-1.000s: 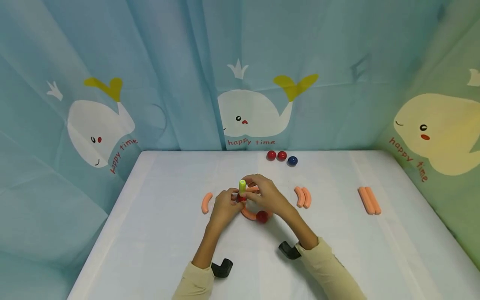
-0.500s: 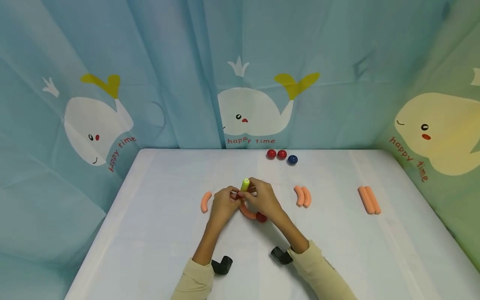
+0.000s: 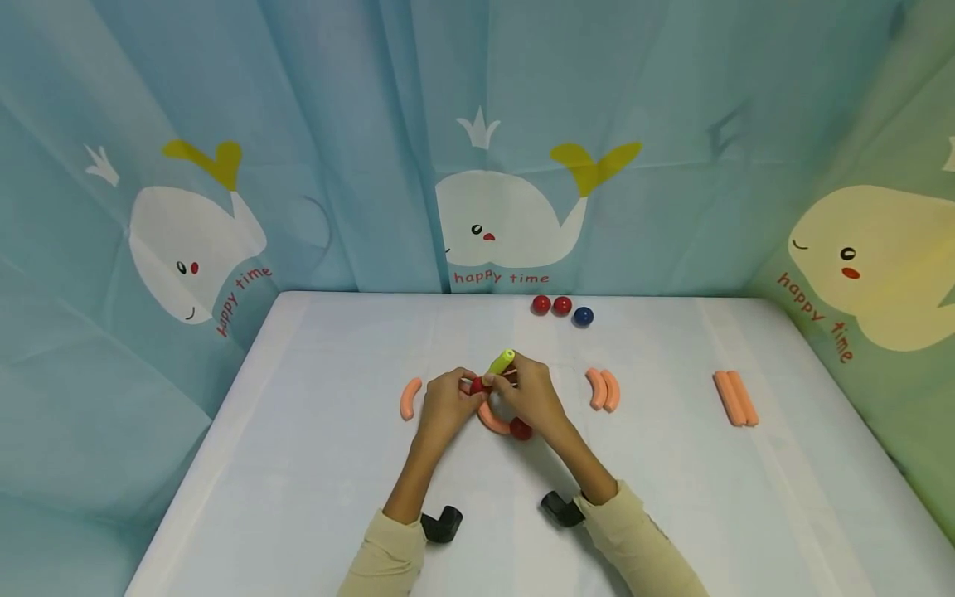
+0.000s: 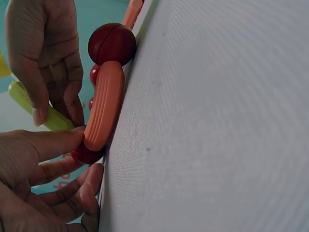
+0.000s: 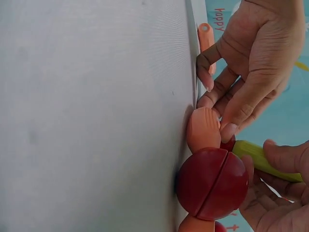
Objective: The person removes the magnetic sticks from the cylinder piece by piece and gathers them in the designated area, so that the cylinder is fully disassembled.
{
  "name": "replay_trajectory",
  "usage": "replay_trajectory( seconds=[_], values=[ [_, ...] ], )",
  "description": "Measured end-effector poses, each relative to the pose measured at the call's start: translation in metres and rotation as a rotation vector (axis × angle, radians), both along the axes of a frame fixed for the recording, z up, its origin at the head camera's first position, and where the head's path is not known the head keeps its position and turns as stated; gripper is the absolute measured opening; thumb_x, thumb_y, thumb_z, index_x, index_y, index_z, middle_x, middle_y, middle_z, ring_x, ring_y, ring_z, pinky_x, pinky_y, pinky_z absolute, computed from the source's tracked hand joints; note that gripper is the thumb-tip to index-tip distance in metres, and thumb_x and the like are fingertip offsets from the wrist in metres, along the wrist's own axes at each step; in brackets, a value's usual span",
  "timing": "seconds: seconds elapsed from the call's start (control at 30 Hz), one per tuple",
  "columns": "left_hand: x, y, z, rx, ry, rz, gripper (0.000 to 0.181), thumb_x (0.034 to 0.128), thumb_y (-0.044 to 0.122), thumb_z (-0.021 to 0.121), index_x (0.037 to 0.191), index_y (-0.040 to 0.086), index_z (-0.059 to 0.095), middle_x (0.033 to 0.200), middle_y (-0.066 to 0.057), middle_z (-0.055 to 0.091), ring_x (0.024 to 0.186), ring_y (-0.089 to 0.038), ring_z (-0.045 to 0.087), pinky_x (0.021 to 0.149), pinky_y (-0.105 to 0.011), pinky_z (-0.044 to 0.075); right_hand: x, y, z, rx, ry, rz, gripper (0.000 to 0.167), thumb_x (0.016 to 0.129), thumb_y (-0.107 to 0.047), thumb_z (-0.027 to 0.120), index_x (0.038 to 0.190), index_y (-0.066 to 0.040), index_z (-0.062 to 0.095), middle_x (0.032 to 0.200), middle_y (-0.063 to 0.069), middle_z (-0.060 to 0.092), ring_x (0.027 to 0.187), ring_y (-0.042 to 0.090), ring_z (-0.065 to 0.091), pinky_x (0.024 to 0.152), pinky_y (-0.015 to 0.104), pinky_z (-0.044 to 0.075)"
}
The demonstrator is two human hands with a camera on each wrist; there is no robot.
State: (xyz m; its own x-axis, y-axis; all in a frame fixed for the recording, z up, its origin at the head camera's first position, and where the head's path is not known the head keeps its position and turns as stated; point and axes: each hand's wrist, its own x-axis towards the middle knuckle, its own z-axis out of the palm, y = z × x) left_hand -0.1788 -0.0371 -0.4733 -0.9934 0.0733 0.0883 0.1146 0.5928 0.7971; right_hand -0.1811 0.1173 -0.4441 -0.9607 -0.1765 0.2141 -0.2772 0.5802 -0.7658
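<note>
My left hand (image 3: pixel 444 405) pinches a red ball (image 3: pixel 477 385) between thumb and fingers, low over the table. In my right hand (image 3: pixel 534 393) is a lime-green ribbed stick (image 4: pixel 55 119), held between thumb and fingers. The stick leans up to the right, its lower end at that ball; whether they touch is partly hidden by fingers. A curved orange ribbed stick (image 4: pixel 105 106) runs from the held ball to another red ball (image 5: pixel 212 183), which lies on the table. More orange pieces beyond that ball are mostly hidden behind my right hand.
One curved orange stick (image 3: pixel 410 399) lies left of my hands, and a pair of curved orange sticks (image 3: pixel 603 390) to the right. Two straight orange sticks (image 3: pixel 735 398) lie farther right. Red balls (image 3: pixel 551 306) and a blue ball (image 3: pixel 583 317) sit near the table's back edge.
The lime-green stick has gone from upright to leaning right, and its top has shifted right with my right hand's fingers. My right forearm has come slightly left. My left hand stays nearly in place.
</note>
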Motion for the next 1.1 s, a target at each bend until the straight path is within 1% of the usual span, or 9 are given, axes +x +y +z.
replay_trajectory(
  seconds=[0.33,0.43,0.53,0.6,0.73,0.83,0.97,1.03,1.1],
  values=[
    [0.001,0.002,0.002,0.0,-0.018,0.004,0.025,0.0824,0.014,0.078,0.103,0.004,0.07,0.084,-0.009,0.072,0.07,-0.014,0.066,0.057,-0.022,0.049,0.0,0.0,-0.001,0.069,0.049,-0.007,0.014,0.09,-0.012,0.07,0.093,0.0,0.062,0.088,0.014,0.071,0.081,0.024,0.071,0.068,0.033,0.059],
    [0.001,0.001,0.001,0.001,-0.021,-0.007,0.026,0.0829,0.013,0.077,0.105,0.002,0.069,0.085,-0.01,0.072,0.07,-0.015,0.066,0.056,-0.022,0.049,0.001,0.002,0.002,0.063,0.035,-0.014,0.014,0.092,-0.012,0.067,0.094,0.0,0.06,0.084,0.014,0.07,0.072,0.021,0.068,0.061,0.029,0.056],
    [0.001,0.0,0.001,0.01,-0.037,-0.005,0.027,0.0829,0.014,0.078,0.106,0.002,0.069,0.087,-0.01,0.072,0.072,-0.014,0.067,0.058,-0.022,0.05,0.001,0.003,0.003,0.047,0.003,-0.016,0.015,0.094,-0.013,0.065,0.096,0.001,0.059,0.085,0.014,0.069,0.069,0.019,0.066,0.057,0.026,0.053],
    [0.001,0.0,0.001,0.016,-0.035,-0.007,0.028,0.0828,0.013,0.078,0.107,0.002,0.069,0.089,-0.011,0.072,0.072,-0.015,0.067,0.058,-0.023,0.05,0.001,0.003,0.003,0.037,-0.022,-0.012,0.015,0.095,-0.013,0.064,0.099,0.001,0.06,0.089,0.015,0.07,0.073,0.021,0.069,0.059,0.026,0.055],
    [0.001,-0.001,0.001,0.026,-0.038,-0.007,0.028,0.0827,0.013,0.078,0.107,0.002,0.069,0.089,-0.011,0.073,0.074,-0.015,0.068,0.059,-0.023,0.051,0.0,0.002,0.002,0.027,-0.041,-0.011,0.017,0.096,-0.016,0.063,0.101,0.0,0.06,0.095,0.016,0.07,0.084,0.026,0.071,0.068,0.032,0.059],
    [0.001,-0.001,0.001,0.022,-0.046,-0.008,0.028,0.0833,0.014,0.077,0.107,0.003,0.069,0.088,-0.01,0.072,0.073,-0.015,0.066,0.059,-0.023,0.05,0.0,0.004,0.002,0.032,-0.015,-0.017,0.018,0.095,-0.019,0.064,0.099,-0.002,0.061,0.091,0.013,0.069,0.083,0.023,0.069,0.07,0.032,0.058],
    [0.0,-0.001,0.001,0.018,-0.054,-0.008,0.027,0.0842,0.016,0.077,0.107,0.003,0.069,0.086,-0.01,0.071,0.071,-0.014,0.064,0.058,-0.022,0.049,-0.001,0.011,0.002,0.044,0.039,-0.031,0.02,0.094,-0.02,0.066,0.096,0.0,0.063,0.085,0.011,0.065,0.075,0.018,0.06,0.065,0.027,0.051],
    [0.0,0.0,0.001,0.023,-0.057,-0.007,0.028,0.0844,0.016,0.076,0.108,0.003,0.069,0.086,-0.01,0.071,0.071,-0.013,0.064,0.058,-0.022,0.049,-0.001,0.017,0.005,0.04,0.049,-0.044,0.021,0.093,-0.019,0.067,0.097,0.002,0.065,0.088,0.013,0.065,0.075,0.019,0.059,0.065,0.027,0.05],
    [0.0,-0.001,0.001,0.03,-0.065,-0.002,0.028,0.0845,0.016,0.076,0.108,0.003,0.069,0.087,-0.01,0.071,0.071,-0.013,0.064,0.058,-0.022,0.049,-0.001,0.026,0.008,0.035,0.053,-0.056,0.022,0.093,-0.018,0.067,0.101,0.003,0.066,0.092,0.015,0.065,0.08,0.021,0.062,0.068,0.029,0.054]
  ],
)
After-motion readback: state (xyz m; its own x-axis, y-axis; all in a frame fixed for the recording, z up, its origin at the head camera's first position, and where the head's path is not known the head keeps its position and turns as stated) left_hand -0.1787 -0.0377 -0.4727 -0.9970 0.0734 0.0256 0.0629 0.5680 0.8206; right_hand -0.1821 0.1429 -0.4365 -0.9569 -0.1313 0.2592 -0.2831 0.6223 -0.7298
